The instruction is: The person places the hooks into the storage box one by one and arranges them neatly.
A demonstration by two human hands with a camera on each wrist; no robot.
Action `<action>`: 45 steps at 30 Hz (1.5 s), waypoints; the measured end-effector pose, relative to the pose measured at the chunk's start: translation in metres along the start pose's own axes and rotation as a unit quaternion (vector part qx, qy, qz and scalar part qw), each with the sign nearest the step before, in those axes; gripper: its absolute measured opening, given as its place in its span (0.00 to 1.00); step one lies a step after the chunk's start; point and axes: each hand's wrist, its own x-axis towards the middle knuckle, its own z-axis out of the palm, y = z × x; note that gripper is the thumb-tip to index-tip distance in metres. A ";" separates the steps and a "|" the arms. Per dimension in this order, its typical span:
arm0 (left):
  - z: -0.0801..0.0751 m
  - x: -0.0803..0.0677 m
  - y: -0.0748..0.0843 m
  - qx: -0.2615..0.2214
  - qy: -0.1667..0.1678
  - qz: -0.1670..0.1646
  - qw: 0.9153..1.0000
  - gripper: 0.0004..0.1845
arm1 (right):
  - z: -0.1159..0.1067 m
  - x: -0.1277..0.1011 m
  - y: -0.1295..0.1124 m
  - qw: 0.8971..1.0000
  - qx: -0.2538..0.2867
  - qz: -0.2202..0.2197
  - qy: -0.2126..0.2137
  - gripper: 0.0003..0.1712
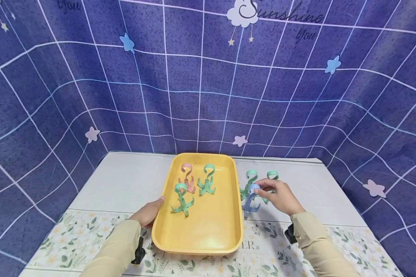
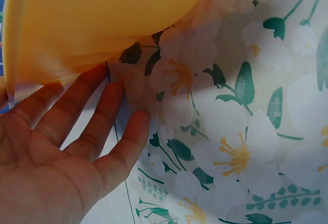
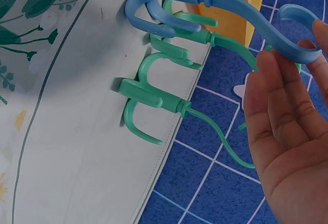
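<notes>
A yellow plastic tray lies on the flower-printed tablecloth and serves as the landmark here. Just to the right of the tray, a blue plastic hook stands on its curved prongs and is pinched at its top loop by the fingertips of the right hand (the thumb is hidden in the wrist view, so the grip is read mostly from the head view). Two green hooks stand close behind the blue one, also right of the tray. Inside the tray, a pink hook and two more green hooks stand upright. The left hand is laid flat and spread against the tray's left rim, fingers straight, nothing gripped.

The blue hook is judged light, stiff and smooth, likely to tip if nudged at the prongs. It is best taken at the top loop or the neck below it, where fingers can close fully round it.
</notes>
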 end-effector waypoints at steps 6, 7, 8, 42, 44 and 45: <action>-0.001 0.001 -0.001 0.000 -0.003 0.003 1.000 0.34 | -0.002 -0.001 -0.002 1.000 -0.006 -0.006 0.002 0.13; -0.001 0.001 -0.001 -0.002 -0.003 0.003 1.000 0.34 | -0.002 -0.001 -0.002 1.000 -0.007 -0.008 0.002 0.13; -0.001 0.001 -0.001 -0.002 -0.005 0.004 1.000 0.34 | -0.003 -0.001 -0.002 1.000 -0.007 -0.011 0.003 0.13; 0.000 0.002 -0.002 -0.013 -0.003 0.002 1.000 0.34 | -0.035 -0.003 -0.017 0.997 -0.039 -0.064 0.024 0.12; 0.000 0.002 -0.002 -0.010 -0.002 0.000 1.000 0.34 | -0.036 -0.002 -0.019 0.997 -0.037 -0.069 0.021 0.11; 0.000 0.001 -0.002 -0.006 -0.001 0.000 1.000 0.34 | -0.037 -0.002 -0.020 0.997 -0.037 -0.072 0.021 0.11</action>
